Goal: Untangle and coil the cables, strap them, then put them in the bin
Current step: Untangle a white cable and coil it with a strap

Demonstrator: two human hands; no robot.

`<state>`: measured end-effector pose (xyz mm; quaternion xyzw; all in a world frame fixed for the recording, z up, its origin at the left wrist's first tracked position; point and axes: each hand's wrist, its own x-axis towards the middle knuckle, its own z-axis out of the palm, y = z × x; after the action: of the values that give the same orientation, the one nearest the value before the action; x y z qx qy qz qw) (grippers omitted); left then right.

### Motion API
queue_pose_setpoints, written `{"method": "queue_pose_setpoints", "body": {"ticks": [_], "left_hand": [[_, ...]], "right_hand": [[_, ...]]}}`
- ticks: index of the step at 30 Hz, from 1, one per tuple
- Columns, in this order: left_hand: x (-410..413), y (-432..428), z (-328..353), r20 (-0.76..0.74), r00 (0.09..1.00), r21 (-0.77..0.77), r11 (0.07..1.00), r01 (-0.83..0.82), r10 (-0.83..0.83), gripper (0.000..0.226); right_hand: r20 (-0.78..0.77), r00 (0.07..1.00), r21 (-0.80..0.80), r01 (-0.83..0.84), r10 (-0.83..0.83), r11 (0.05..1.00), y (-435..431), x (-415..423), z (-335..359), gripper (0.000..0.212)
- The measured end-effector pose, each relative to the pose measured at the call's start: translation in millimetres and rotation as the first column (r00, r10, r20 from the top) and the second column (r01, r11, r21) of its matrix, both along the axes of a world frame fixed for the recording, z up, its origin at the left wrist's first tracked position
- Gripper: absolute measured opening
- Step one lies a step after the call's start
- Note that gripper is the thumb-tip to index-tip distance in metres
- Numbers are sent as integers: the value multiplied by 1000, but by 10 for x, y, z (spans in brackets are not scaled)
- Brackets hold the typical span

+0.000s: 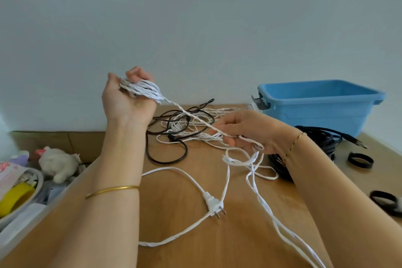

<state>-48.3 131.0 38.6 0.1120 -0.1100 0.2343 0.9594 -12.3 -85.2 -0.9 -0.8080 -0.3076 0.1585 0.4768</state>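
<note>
The left hand (127, 102), raised over the wooden table (174, 235), grips a coil of white twisted cable (143, 90) — a taut strand (195, 118) slants down to the right hand (250, 130), which pinches it above the tangled cables (185, 125), the blue bin (322, 106) standing behind.

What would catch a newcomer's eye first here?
The raised left hand, mid-frame, grips a coil of white cable, and a taut strand runs down to the right hand, which pinches it. Behind them a tangle of cables lies on the wooden table, with the blue bin at far right.
</note>
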Motion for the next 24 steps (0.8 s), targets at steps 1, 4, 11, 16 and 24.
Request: {"method": "queue_pose_setpoints", "body": {"ticks": [1,4,11,16,24], "left_hand": [[6,-24,-1,-38,997,80,995,-57,60,36],[89,-183,-71,-81,964,423,885,-197,253,28],[62,-440,-237,325,805,889,-451,-81,496,30],[-88,-453,-135,21,950,847,-510,148,312,58],[-56,-286,-145,-510,721,778,107,620,-469,37]], "right_hand": [[26,999,-21,-24,25,999,4,-33,31,19],[89,988,-104,-113,122,988,20,-167,145,19],[143,987,109,-95,79,990,-103,-266,370,18],[267,932,313,157,-245,937,-224,-123,360,14],[84,939,511,245,-332,824,-126,6,166,29]]}}
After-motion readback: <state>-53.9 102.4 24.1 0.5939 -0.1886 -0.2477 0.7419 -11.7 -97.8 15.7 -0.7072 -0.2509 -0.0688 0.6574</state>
